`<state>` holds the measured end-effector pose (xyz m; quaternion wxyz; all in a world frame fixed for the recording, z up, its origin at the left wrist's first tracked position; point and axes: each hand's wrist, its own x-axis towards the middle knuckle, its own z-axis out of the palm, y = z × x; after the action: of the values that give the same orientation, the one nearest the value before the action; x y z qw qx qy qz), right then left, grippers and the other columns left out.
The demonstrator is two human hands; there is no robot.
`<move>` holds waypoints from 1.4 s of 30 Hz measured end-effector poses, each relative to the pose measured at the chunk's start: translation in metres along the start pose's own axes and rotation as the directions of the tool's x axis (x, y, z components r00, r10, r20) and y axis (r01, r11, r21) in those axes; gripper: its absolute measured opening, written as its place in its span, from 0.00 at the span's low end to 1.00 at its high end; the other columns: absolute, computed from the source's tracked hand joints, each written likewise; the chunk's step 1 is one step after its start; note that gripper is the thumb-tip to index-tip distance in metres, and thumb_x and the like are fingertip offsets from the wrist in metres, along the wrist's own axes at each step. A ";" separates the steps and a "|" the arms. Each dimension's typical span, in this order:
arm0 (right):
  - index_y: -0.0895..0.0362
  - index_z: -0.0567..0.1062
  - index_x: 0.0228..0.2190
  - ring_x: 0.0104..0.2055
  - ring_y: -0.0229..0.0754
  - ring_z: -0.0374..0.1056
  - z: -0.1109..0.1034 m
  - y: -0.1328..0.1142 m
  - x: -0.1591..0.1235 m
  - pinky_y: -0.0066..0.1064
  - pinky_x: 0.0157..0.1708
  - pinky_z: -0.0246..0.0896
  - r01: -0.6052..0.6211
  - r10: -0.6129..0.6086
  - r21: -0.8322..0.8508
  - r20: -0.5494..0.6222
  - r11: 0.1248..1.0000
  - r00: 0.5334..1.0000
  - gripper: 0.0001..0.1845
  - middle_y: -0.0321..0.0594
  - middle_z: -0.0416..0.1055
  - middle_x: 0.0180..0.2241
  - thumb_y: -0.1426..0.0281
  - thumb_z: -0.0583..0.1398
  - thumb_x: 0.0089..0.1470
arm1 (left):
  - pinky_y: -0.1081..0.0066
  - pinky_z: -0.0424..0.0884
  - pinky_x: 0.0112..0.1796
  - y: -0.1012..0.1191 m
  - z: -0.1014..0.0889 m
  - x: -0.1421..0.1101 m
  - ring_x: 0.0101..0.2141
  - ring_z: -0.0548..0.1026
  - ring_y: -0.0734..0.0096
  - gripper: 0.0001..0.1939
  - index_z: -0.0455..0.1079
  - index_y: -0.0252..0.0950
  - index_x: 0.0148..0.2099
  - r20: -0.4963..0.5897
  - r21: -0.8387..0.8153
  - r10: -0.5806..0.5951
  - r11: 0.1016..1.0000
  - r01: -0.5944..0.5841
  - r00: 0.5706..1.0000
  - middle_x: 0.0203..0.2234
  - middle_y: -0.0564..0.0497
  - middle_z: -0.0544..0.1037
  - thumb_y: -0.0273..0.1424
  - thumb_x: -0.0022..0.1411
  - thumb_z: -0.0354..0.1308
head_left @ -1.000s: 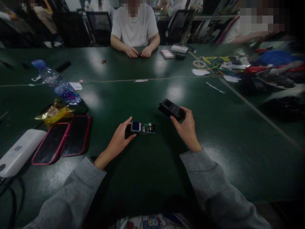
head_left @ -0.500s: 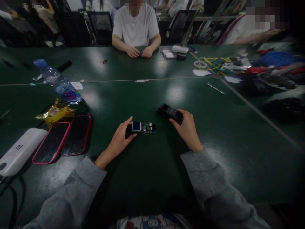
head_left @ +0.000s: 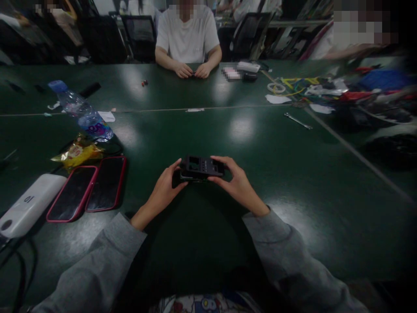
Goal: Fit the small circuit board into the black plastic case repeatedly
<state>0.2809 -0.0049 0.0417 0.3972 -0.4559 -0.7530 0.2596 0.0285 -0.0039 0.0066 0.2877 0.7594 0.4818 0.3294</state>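
In the head view, my right hand point(head_left: 233, 176) grips the right end of a black plastic housing point(head_left: 205, 165) with a window and small holes. The housing lies over a green circuit board point(head_left: 194, 179), of which only the near edge shows; its small screen is mostly covered. My left hand point(head_left: 167, 180) holds the left end of the board between thumb and fingers, close to the housing's left end. Whether the housing is seated on the board or only resting above it, I cannot tell.
To the left are two phones in red cases point(head_left: 106, 184), a white power bank point(head_left: 31, 204), a yellow wrapper point(head_left: 78, 154) and a tilted plastic bottle point(head_left: 83, 113). A wrench point(head_left: 297, 121) and a heap of cables point(head_left: 374, 95) lie right. A person point(head_left: 187, 39) sits opposite.
My right hand has carried the black housing left and down, from beside the circuit board to over it. The left hand stays in place with the board.
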 end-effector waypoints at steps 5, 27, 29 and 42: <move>0.47 0.66 0.54 0.51 0.51 0.66 0.005 0.002 0.000 0.50 0.51 0.65 0.029 -0.026 -0.053 0.068 0.998 0.997 0.28 0.42 0.70 0.49 0.65 0.65 0.53 | 0.45 0.66 0.54 0.001 0.000 0.001 0.56 0.69 0.52 0.38 0.49 0.45 0.68 -0.017 0.014 0.001 1.000 0.000 1.000 0.56 0.41 0.69 0.30 0.60 0.63; 0.48 0.63 0.55 0.53 0.49 0.66 0.019 0.016 -0.004 0.51 0.53 0.64 -0.007 0.010 -0.019 0.155 1.000 0.988 0.28 0.42 0.68 0.51 0.67 0.64 0.55 | 0.48 0.64 0.56 0.006 -0.004 0.001 0.58 0.66 0.58 0.27 0.59 0.52 0.63 0.024 0.032 0.069 0.997 -0.070 0.997 0.58 0.48 0.67 0.32 0.64 0.59; 0.48 0.62 0.56 0.53 0.50 0.66 0.020 0.017 -0.004 0.51 0.53 0.64 -0.012 0.014 -0.013 0.159 1.000 0.987 0.28 0.42 0.67 0.51 0.66 0.64 0.55 | 0.50 0.64 0.56 0.005 -0.003 0.001 0.57 0.66 0.58 0.27 0.59 0.52 0.63 0.021 0.041 0.060 0.997 -0.061 0.998 0.58 0.48 0.67 0.32 0.64 0.59; 0.48 0.62 0.57 0.56 0.49 0.65 0.021 0.018 -0.005 0.50 0.55 0.63 -0.078 0.075 0.018 0.138 0.997 0.988 0.32 0.43 0.66 0.53 0.68 0.66 0.52 | 0.48 0.63 0.57 0.008 -0.005 -0.001 0.60 0.63 0.54 0.40 0.44 0.47 0.69 0.056 0.069 0.016 0.997 -0.020 0.998 0.62 0.43 0.62 0.31 0.62 0.61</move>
<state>0.2739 -0.0020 0.0147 0.3393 -0.4610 -0.7574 0.3141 0.0289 -0.0072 0.0157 0.2712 0.7822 0.4779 0.2937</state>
